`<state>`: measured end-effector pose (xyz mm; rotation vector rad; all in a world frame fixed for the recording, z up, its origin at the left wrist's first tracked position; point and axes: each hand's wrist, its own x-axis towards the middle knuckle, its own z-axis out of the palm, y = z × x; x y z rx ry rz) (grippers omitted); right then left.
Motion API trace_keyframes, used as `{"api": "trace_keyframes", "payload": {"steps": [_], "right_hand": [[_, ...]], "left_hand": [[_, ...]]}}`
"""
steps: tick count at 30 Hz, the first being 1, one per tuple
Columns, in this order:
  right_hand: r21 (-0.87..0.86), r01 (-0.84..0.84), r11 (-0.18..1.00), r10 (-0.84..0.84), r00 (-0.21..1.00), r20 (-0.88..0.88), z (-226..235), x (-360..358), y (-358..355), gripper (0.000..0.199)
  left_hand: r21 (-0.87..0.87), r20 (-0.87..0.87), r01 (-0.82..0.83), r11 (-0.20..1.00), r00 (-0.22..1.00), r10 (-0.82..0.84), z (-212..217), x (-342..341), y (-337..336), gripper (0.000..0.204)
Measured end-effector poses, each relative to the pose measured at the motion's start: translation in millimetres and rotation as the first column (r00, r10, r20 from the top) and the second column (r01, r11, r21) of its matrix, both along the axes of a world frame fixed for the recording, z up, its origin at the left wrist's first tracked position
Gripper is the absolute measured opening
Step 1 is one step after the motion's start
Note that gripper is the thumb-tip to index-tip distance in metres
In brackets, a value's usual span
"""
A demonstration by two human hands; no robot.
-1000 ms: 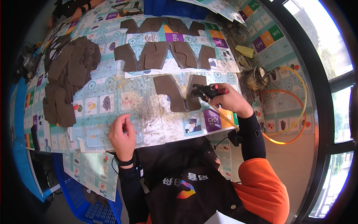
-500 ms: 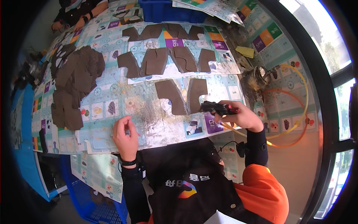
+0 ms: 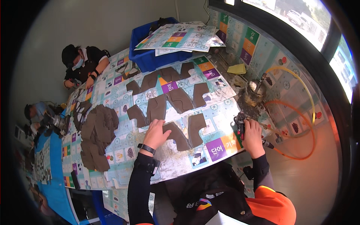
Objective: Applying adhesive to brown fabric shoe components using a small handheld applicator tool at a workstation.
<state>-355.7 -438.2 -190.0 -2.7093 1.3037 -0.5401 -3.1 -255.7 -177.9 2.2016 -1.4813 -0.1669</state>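
In my right hand (image 3: 253, 135) is a dark spray gun (image 3: 240, 125), held near the table's right edge, off to the right of the cut pieces. My left hand (image 3: 154, 134) has its thumb and fingers apart. It rests at the left end of the nearest brown cut piece (image 3: 177, 139), seemingly touching it. Another brown piece (image 3: 195, 128) adjoins that one, with a pale strip along the edges between them. Behind lie a middle row of brown pieces (image 3: 156, 109) and a far row (image 3: 150, 80), both on a printed sheet.
A heap of brown pieces (image 3: 98, 129) lies to the left. At the back stands a blue crate (image 3: 150, 62) with printed sheets (image 3: 180, 36) on top. A crusted metal pot (image 3: 252, 94) and yellow hose (image 3: 309, 88) are at right. A co-worker (image 3: 84, 62) sits at far left.
My left hand has moved forward from the near table edge to the nearest pieces. My right hand has carried the spray gun rightward, away from them. The view has tilted up and turned.
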Motion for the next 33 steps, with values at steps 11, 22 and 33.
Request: {"api": "trace_keyframes", "payload": {"steps": [11,22,33], "right_hand": [[-0.016,-0.276,0.961,0.234,0.784,0.574,-10,26,41,0.045],[-0.111,-0.304,0.946,0.300,0.695,0.654,-21,34,33,0.035],[-0.123,-0.353,0.927,0.338,0.648,0.683,-14,34,36,0.031]], "left_hand": [[0.328,-0.300,0.199,0.924,0.949,-0.098,47,5,-16,0.023],[0.485,-0.733,-0.172,0.857,0.455,0.506,39,12,15,0.047],[-0.142,-0.673,0.000,0.990,0.734,-0.096,121,-46,-37,0.029]]}}
